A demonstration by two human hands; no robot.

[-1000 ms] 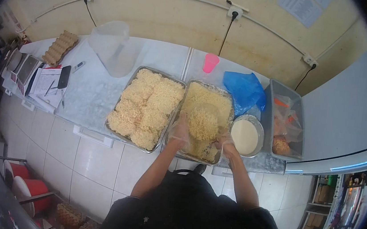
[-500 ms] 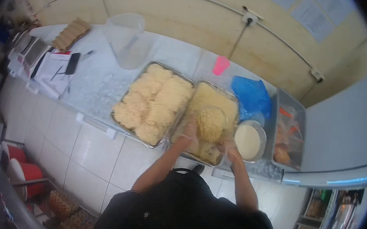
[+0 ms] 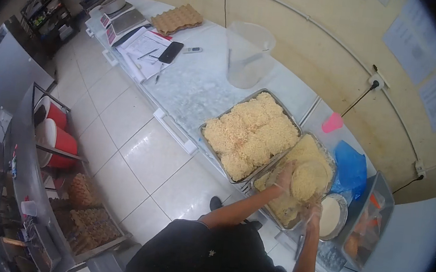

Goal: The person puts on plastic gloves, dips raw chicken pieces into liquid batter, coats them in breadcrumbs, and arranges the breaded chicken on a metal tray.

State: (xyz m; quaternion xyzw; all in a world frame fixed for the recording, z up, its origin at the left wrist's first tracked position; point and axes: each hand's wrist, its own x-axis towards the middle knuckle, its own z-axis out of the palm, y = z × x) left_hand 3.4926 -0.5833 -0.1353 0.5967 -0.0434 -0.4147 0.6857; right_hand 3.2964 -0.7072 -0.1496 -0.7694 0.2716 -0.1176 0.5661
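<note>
A round, crumb-coated piece (image 3: 310,182) is between my hands over a metal tray of yellowish crumbs (image 3: 308,148). My left hand (image 3: 286,176) cups its left side, and my right hand (image 3: 313,212) is at its near right edge. Both seem to wear thin clear gloves; some fingertips are blurred or hidden by the crumbs. To the left stands another metal tray heaped with crumb-coated pieces (image 3: 252,134), lying close together. A round bowl of pale, creamy liquid (image 3: 332,216) sits just right of my right hand.
Beyond the bowl are a blue plastic bag (image 3: 350,168) and a grey bin with bagged items (image 3: 371,221). A pink cup (image 3: 332,123) and a clear tub (image 3: 248,54) stand toward the wall. Farther left lie a phone (image 3: 171,52), papers (image 3: 142,48) and egg cartons (image 3: 177,19).
My view has swung left, so the trays and hands now appear farther right and the floor and shelves at left show more. Both hands remain around the crumb-coated piece over the crumb tray.
</note>
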